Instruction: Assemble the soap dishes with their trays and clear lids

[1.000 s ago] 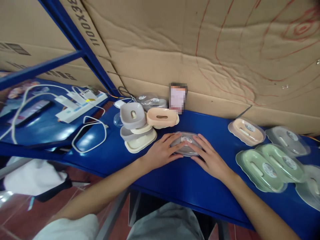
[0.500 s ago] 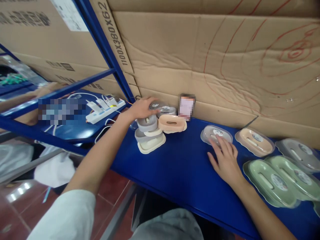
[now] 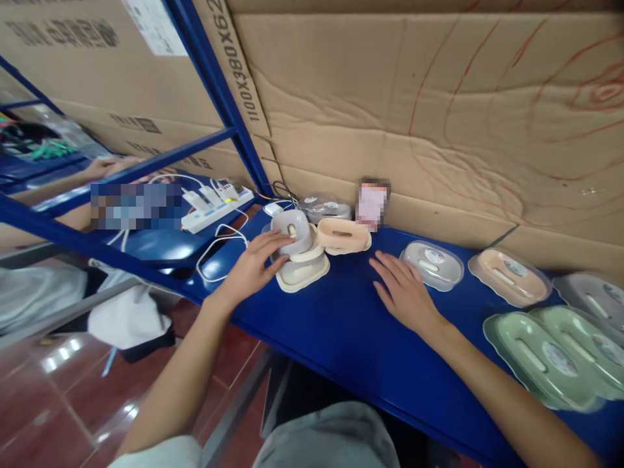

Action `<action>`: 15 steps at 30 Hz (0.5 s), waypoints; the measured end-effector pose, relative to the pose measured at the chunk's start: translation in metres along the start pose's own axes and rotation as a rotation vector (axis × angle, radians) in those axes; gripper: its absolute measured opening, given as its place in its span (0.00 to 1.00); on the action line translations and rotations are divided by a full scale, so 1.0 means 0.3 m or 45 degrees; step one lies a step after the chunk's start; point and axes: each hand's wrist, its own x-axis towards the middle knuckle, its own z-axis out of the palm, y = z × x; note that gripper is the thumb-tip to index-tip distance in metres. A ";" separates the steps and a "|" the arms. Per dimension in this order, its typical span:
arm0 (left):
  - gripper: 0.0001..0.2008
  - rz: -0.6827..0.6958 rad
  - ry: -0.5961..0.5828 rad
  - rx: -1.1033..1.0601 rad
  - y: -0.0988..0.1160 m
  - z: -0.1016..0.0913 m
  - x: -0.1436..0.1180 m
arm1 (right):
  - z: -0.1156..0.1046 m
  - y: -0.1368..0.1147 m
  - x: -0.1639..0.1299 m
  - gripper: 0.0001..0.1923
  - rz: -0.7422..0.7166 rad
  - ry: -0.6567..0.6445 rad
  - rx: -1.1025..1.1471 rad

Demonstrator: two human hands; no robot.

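- Head view: the left hand point(image 3: 253, 266) grips a grey soap dish point(image 3: 291, 231) atop a stack of dishes point(image 3: 302, 270) on the blue worktop point(image 3: 341, 331).
- The right hand point(image 3: 402, 292) lies flat and open, fingers spread, just right of the stack, near a clear-lidded dish point(image 3: 431, 263).

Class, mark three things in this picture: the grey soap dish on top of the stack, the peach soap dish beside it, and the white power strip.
grey soap dish point(image 3: 292, 229), head view, on its upturned base.
peach soap dish point(image 3: 342, 234), head view, on its top face.
white power strip point(image 3: 217, 209), head view, on its long body.
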 end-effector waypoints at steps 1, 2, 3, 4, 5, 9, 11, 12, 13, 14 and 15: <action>0.18 -0.008 0.052 0.010 -0.001 0.007 -0.010 | 0.025 -0.004 0.059 0.27 0.014 0.015 -0.001; 0.17 -0.011 0.105 0.023 0.003 0.011 -0.014 | 0.051 -0.007 0.118 0.26 0.027 0.030 0.008; 0.16 0.002 0.162 0.043 0.013 0.011 -0.015 | 0.076 -0.008 0.173 0.25 0.038 0.042 0.027; 0.16 0.024 0.215 0.073 0.032 0.008 -0.017 | 0.097 -0.009 0.221 0.23 0.045 0.052 0.051; 0.16 0.057 0.261 0.106 0.062 0.004 -0.023 | 0.113 -0.009 0.259 0.20 0.050 0.060 0.076; 0.20 0.239 0.276 0.198 0.268 0.027 -0.098 | 0.102 -0.022 0.285 0.15 0.064 0.101 0.113; 0.17 0.317 0.179 0.158 0.388 0.078 -0.152 | 0.057 -0.040 0.225 0.14 0.068 0.164 0.108; 0.15 0.352 0.108 0.121 0.441 0.111 -0.175 | 0.029 -0.050 0.182 0.13 0.067 0.196 0.104; 0.15 0.381 0.054 0.090 0.487 0.148 -0.191 | 0.000 -0.060 0.134 0.13 0.066 0.220 0.098; 0.16 0.409 0.009 0.075 0.524 0.185 -0.200 | -0.028 -0.070 0.083 0.14 0.069 0.233 0.095; 0.17 0.426 -0.039 0.076 0.553 0.221 -0.202 | -0.054 -0.078 0.032 0.14 0.078 0.232 0.093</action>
